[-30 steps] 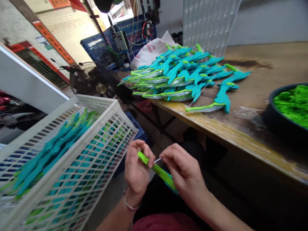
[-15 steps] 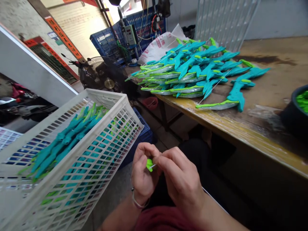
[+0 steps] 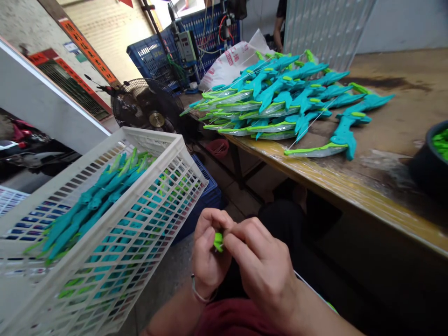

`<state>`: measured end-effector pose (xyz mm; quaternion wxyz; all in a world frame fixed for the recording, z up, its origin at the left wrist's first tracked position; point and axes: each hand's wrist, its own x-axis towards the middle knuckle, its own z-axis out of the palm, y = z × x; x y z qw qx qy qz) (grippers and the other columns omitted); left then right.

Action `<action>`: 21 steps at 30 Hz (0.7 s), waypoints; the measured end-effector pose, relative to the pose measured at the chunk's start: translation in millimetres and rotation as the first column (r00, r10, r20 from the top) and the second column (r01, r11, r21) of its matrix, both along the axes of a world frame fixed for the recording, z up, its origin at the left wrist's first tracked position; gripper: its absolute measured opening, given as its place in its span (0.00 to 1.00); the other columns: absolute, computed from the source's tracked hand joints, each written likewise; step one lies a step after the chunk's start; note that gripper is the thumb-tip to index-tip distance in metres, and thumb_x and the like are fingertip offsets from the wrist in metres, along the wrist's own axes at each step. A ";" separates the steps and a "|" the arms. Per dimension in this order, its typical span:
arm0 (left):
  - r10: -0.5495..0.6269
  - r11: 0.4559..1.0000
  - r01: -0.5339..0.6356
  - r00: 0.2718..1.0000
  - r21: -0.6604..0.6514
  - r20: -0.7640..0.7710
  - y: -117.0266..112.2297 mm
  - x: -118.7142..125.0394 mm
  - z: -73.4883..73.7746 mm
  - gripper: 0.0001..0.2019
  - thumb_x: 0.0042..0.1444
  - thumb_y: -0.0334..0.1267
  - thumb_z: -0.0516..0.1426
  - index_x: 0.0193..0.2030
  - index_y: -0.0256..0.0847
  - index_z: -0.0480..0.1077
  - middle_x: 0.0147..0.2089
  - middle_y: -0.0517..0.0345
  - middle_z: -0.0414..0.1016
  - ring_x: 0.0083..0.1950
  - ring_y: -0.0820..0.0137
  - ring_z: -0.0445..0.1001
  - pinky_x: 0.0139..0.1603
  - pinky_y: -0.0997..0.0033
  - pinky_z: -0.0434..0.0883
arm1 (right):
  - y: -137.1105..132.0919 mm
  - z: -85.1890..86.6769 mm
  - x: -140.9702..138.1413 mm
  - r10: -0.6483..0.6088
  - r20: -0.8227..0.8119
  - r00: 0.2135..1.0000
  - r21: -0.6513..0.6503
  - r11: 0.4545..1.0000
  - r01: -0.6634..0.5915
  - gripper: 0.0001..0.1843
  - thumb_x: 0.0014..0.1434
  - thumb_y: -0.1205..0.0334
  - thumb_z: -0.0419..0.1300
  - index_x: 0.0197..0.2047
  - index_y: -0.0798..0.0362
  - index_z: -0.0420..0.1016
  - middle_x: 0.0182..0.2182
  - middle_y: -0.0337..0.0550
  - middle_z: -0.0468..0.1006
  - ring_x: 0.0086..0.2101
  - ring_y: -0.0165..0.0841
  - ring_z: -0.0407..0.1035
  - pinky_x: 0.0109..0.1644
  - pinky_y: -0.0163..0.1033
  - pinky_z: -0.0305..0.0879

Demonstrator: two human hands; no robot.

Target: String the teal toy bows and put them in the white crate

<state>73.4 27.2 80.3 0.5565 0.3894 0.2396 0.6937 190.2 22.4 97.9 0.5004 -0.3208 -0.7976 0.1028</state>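
My left hand (image 3: 210, 252) is curled around a small bright green plastic piece (image 3: 218, 241), only part of which shows between thumb and fingers. My right hand (image 3: 261, 261) meets it from the right, thumb and forefinger pinched at the piece's edge. A short bit of white string shows at the green piece, by the right fingertips; the fingers cover most of it. Behind my right wrist a white string (image 3: 311, 288) slants down to a green tip (image 3: 332, 307), mostly hidden by the forearm.
On the wooden table (image 3: 395, 182) lies a pile of teal and green toy bows (image 3: 280, 100). A black tub (image 3: 425, 163) of green pieces stands at right. To the left, a white plastic crate (image 3: 168, 186) holds teal and green parts. Behind it is a fan (image 3: 147, 109). Someone's arm (image 3: 278, 30) shows at the back.
The green piece has turned a little in my left hand, and less of the white string shows. A person's arm has appeared behind the table. The view has shifted slightly.
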 end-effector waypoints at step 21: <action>-0.077 0.921 -0.070 0.932 -0.384 -0.355 -8.3 -1.6 -5.7 0.18 0.69 0.54 0.55 0.51 0.41 0.72 0.44 0.53 0.70 0.44 0.69 0.67 0.48 0.72 0.68 | 28.3 -31.7 3.4 -0.065 0.039 0.997 0.185 0.981 0.056 0.04 0.67 0.76 0.56 0.41 0.61 0.69 0.31 0.48 0.70 0.33 0.36 0.63 0.33 0.40 0.65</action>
